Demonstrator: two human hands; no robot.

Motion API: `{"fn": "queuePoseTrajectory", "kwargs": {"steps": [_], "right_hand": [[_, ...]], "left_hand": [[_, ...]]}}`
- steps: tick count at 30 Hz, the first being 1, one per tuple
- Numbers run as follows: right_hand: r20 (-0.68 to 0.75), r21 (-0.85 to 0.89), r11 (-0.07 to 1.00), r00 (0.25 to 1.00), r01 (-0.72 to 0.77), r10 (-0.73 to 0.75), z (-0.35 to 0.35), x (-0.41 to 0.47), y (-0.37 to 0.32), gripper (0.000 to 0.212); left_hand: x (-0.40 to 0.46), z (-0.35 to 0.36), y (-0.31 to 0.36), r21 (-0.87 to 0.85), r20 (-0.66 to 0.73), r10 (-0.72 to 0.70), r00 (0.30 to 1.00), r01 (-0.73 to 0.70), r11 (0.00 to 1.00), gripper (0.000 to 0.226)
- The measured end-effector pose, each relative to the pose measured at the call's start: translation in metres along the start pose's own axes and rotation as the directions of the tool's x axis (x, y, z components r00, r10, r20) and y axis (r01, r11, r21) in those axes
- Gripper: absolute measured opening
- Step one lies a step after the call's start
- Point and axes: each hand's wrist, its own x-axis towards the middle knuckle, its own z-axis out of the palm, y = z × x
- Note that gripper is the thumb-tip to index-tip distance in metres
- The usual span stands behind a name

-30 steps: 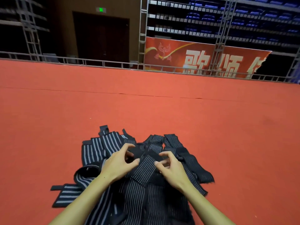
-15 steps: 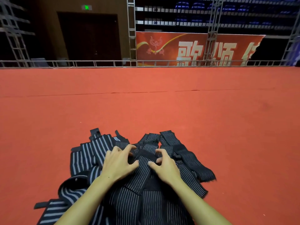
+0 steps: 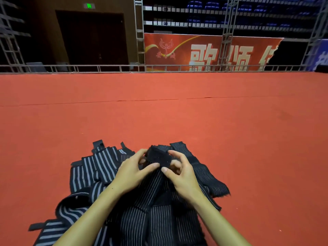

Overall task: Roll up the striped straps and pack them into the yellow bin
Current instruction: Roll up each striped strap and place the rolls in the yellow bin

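A pile of black straps with pale stripes (image 3: 99,167) lies on the red carpet in front of me. Both hands work at the top of the pile. My left hand (image 3: 132,172) and my right hand (image 3: 181,173) pinch the dark end of one thin-striped strap (image 3: 158,156), which is folded over between thumbs and fingers. The rest of that strap (image 3: 152,190) runs down toward me between my forearms. The yellow bin is not in view.
Red carpet (image 3: 230,130) stretches on all sides, with a seam across it farther out. A metal railing (image 3: 159,68) marks the far edge, with a red banner (image 3: 204,52), truss posts and dark seating behind it.
Both hands have closed in on the strap's dark end and lifted it slightly, folding it over. The camera has tilted a little, so the pile sits lower and closer.
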Motion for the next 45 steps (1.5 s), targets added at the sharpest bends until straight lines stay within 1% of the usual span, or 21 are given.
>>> {"fn": "queuePoseTrajectory", "kwargs": {"steps": [1,3,6,10,12,15,17,20,22,25,28,30,31,33,35,36,40,42,45], "right_hand": [[0.015,-0.001,1.000,1.000,0.011,-0.011,-0.003,-0.003,-0.007,0.052],[0.022,-0.011,1.000,0.999,0.027,-0.027,-0.009,-0.006,-0.015,0.053],[-0.007,-0.069,0.997,0.999,0.037,-0.038,-0.014,-0.010,-0.024,0.048],[-0.093,-0.218,0.972,0.990,0.088,-0.110,-0.012,-0.013,-0.037,0.025],[-0.090,-0.243,0.964,0.987,0.108,-0.133,-0.010,-0.016,-0.042,0.017],[-0.049,-0.262,0.958,0.990,0.116,-0.133,-0.010,-0.021,-0.047,0.015],[-0.065,-0.271,0.957,0.990,0.107,-0.129,-0.011,-0.025,-0.048,0.017],[-0.110,-0.285,0.954,0.986,0.093,-0.129,-0.016,-0.028,-0.051,0.020],[-0.117,-0.272,0.959,0.986,0.085,-0.121,-0.020,-0.027,-0.051,0.018],[-0.092,-0.188,0.979,0.990,0.085,-0.104,-0.029,-0.026,-0.052,0.018],[-0.074,-0.163,0.981,0.990,0.103,-0.116,-0.034,-0.025,-0.056,0.020],[-0.067,-0.157,0.981,0.990,0.111,-0.123,-0.034,-0.025,-0.060,0.020],[-0.064,-0.157,0.981,0.990,0.115,-0.126,-0.034,-0.025,-0.062,0.019],[-0.057,-0.165,0.979,0.990,0.120,-0.131,-0.032,-0.027,-0.066,0.016],[-0.054,-0.176,0.975,0.988,0.133,-0.144,-0.031,-0.029,-0.069,0.014],[-0.055,-0.178,0.974,0.987,0.141,-0.153,-0.030,-0.029,-0.071,0.013],[-0.068,-0.178,0.970,0.982,0.164,-0.178,-0.028,-0.033,-0.078,0.013],[-0.095,-0.165,0.970,0.976,0.179,-0.196,-0.027,-0.034,-0.082,0.013],[-0.134,-0.191,0.954,0.957,0.230,-0.257,-0.026,-0.035,-0.086,0.015]], "left_hand": [[-0.001,0.000,0.009,-0.125,-0.018,0.019,1.000,-0.021,0.992,0.041],[-0.005,-0.001,0.027,-0.242,-0.084,0.033,0.996,-0.053,0.969,0.025],[-0.012,-0.003,0.039,-0.269,-0.149,0.050,0.988,-0.089,0.959,0.017],[-0.024,-0.009,0.046,-0.285,-0.124,0.049,0.991,-0.083,0.955,0.009],[-0.029,-0.013,0.051,-0.336,-0.113,0.016,0.993,-0.053,0.940,0.005],[-0.034,-0.021,0.055,-0.411,-0.142,-0.034,0.989,-0.028,0.911,0.018],[-0.033,-0.024,0.053,-0.401,-0.144,-0.030,0.989,-0.031,0.915,0.022],[-0.030,-0.021,0.048,-0.380,-0.174,-0.054,0.983,-0.017,0.925,0.020],[-0.028,-0.022,0.044,-0.350,-0.155,-0.042,0.987,-0.015,0.937,0.020],[-0.030,-0.026,0.046,-0.338,-0.081,0.014,0.997,-0.040,0.940,0.024],[-0.030,-0.028,0.049,-0.347,-0.078,0.088,0.993,-0.110,0.931,0.020],[-0.032,-0.029,0.057,-0.344,-0.071,0.138,0.988,-0.154,0.926,0.032],[-0.033,-0.029,0.061,-0.323,-0.066,0.160,0.985,-0.172,0.931,0.038],[-0.034,-0.030,0.064,-0.213,-0.075,0.222,0.972,-0.234,0.949,0.042],[-0.031,-0.030,0.062,-0.088,-0.107,0.300,0.948,-0.309,0.947,0.041],[-0.030,-0.030,0.061,-0.057,-0.129,0.325,0.937,-0.334,0.941,0.038],[-0.032,-0.034,0.067,-0.086,-0.237,0.315,0.919,-0.343,0.935,0.023],[-0.035,-0.035,0.069,-0.105,-0.233,0.310,0.921,-0.341,0.934,0.023],[-0.039,-0.037,0.077,-0.161,-0.213,0.245,0.946,-0.282,0.946,0.027]]}}
